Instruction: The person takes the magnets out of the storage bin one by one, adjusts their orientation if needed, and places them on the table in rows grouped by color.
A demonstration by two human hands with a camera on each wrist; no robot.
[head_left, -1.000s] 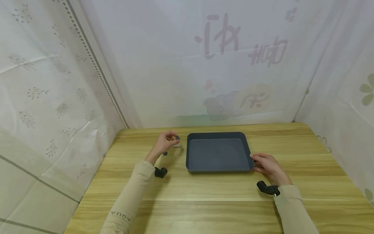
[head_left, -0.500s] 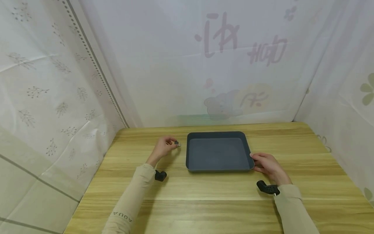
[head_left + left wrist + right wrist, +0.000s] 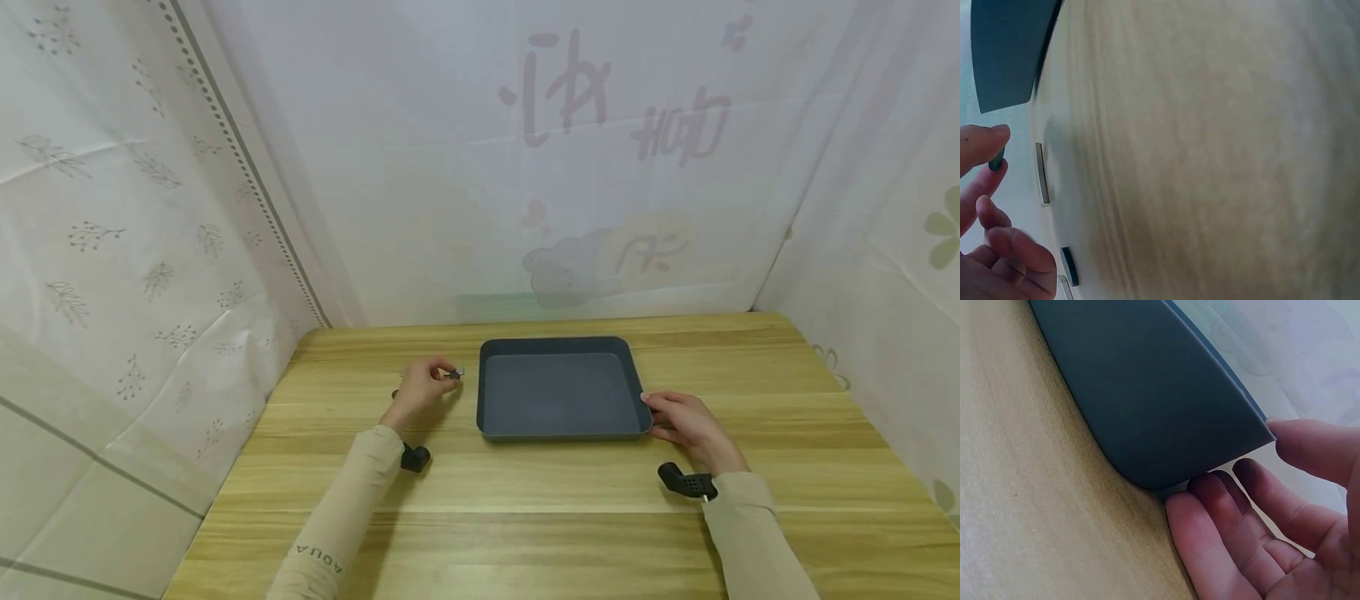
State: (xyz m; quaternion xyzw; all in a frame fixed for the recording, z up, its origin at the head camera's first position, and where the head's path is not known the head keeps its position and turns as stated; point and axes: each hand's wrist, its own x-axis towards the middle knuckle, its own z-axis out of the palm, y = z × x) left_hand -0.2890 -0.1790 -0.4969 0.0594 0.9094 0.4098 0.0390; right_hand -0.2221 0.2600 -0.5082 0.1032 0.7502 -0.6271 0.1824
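My left hand (image 3: 425, 383) pinches a small dark flat piece (image 3: 997, 160) between thumb and index finger, close over the table. Just beyond its fingertips lies a thin, light square tile (image 3: 1042, 174), partly hidden by the hand in the head view. A dark piece (image 3: 1069, 266) and another light piece (image 3: 1065, 287) lie near the curled lower fingers. At the front right corner of a dark grey rectangular baking tray (image 3: 562, 437), my right hand (image 3: 692, 429) grips, thumb on the rim and fingers against the outer wall below.
The tray rests on a wooden table (image 3: 525, 533), right of the left hand. Printed white curtains (image 3: 420, 208) stand behind the table and at both sides. A black wrist mount (image 3: 414, 457) juts out under the left wrist, and another black mount (image 3: 686, 482) by the right.
My left hand has come slightly nearer and lower with the dark piece, uncovering small things to its left. My right hand and the tray keep their places.
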